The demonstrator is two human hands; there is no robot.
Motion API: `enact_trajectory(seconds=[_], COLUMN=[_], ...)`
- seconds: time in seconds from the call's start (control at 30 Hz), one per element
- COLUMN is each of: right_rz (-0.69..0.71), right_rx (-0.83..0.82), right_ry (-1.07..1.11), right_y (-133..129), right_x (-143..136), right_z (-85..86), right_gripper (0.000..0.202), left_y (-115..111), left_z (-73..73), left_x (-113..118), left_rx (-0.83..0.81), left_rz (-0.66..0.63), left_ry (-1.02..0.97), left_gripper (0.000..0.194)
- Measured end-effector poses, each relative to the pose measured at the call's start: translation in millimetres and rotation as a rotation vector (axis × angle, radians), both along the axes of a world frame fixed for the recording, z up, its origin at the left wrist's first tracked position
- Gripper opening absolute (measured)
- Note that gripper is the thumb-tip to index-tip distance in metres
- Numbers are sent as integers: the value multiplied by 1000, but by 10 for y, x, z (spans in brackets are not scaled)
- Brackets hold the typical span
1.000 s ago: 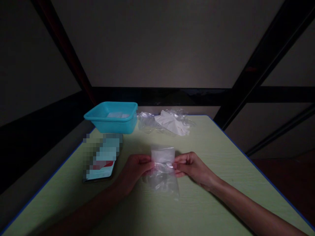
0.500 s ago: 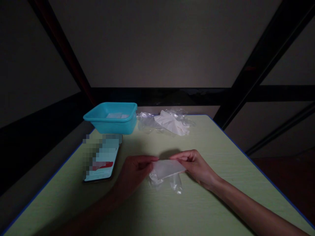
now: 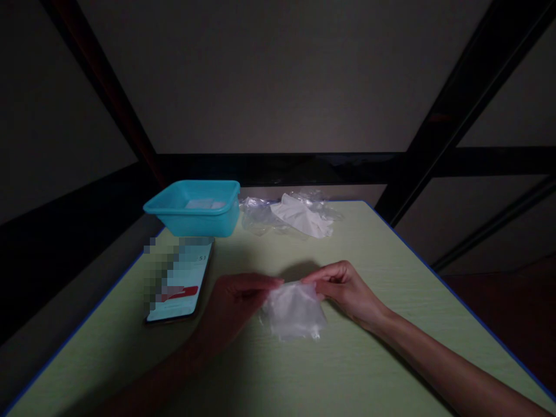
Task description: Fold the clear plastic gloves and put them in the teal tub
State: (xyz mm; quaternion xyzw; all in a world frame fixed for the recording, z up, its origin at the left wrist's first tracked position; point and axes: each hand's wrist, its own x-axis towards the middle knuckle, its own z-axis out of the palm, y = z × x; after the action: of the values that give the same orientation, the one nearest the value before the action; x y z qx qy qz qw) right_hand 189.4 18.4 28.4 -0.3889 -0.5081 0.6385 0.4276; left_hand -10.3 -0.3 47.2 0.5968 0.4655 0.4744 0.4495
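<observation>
A thin, see-through plastic bag [image 3: 296, 315] hangs low over the table between my two hands. Something whitish and flat shows faintly through it near the top, too blurred to name. My left hand [image 3: 238, 298] pinches the bag's upper left corner between thumb and fingers. At the upper right, the fingertips of my right hand [image 3: 341, 285] are closed on the bag's edge, the plastic partly covering the thumb.
A turquoise plastic basin [image 3: 204, 223] with white pieces inside stands at the back left. Nearer lies a lit phone [image 3: 182, 295]. Crumpled clear plastic [image 3: 260, 217] and a creased white sheet [image 3: 302, 214] lie at the back of the pale green table [image 3: 382, 370].
The plastic has come down over the front of the white flat piece that showed between my hands earlier. Both hands stay nearly in place, still pinching the top edge.
</observation>
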Motion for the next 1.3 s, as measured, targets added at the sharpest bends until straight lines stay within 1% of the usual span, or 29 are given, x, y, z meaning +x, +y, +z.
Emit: enact_trajectory(seconds=[0.2, 0.37, 0.5, 0.67, 0.77, 0.83, 0.93, 0.97, 1.03, 1.07, 1.13, 1.2, 1.23, 1.3], right_rz=[2, -11, -18, -62, -94, -99, -71, -57, -40, -36, -39, -57, -69, -100], right_rx=[54, 47, 20, 24, 10, 22, 69, 84, 104, 110, 118, 126, 130, 144], right_ry=[-11, -2, 39, 40, 38, 35, 12, 2, -10, -12, -14, -18, -24, -46], right_y=[11, 13, 11, -16, -39, -50, -59, -60, -61, -62, -62, -62, -62, -63], right_x=[14, 13, 2, -45, -73, -78, -66, -60, -50, -48, -48, -53, -57, -64], right_z=[-2, -31, -44, -14, -8, -14, -18, -16, -9, -5, 1, -1, -4, -13], right_gripper=[5, 7, 8, 9, 15, 22, 30, 31, 31, 31, 31, 31, 31, 30], left_y=[6, -3, -24, -11, 2, -1, -4, 2, 31, 52, 99, 127, 128, 102], left_z=[-7, -15, -41, -56, -44, -39, -56, -69, -103, -121, -153, -173, -178, -178], left_x=[-20, -23, -13, -3, 0, -2, -14, -21, -36, -43, -48, -34, -20, 16], left_rx=[116, 179, 201, 166, 105, 48, -29, -66, -175, -243, -396, -530, -573, -569], left_rz=[-12, 21, 30, 52, 86, 94, 90, 74, 9, -39, -155, -234, -248, -221], left_ry=[5, 71, 88, 74, 37, -9, -134, -204, -389, -493, -657, -725, -728, -692], left_gripper=[17, 19, 21, 20, 18, 15, 10, 9, 23, 29, 30, 26, 26, 33])
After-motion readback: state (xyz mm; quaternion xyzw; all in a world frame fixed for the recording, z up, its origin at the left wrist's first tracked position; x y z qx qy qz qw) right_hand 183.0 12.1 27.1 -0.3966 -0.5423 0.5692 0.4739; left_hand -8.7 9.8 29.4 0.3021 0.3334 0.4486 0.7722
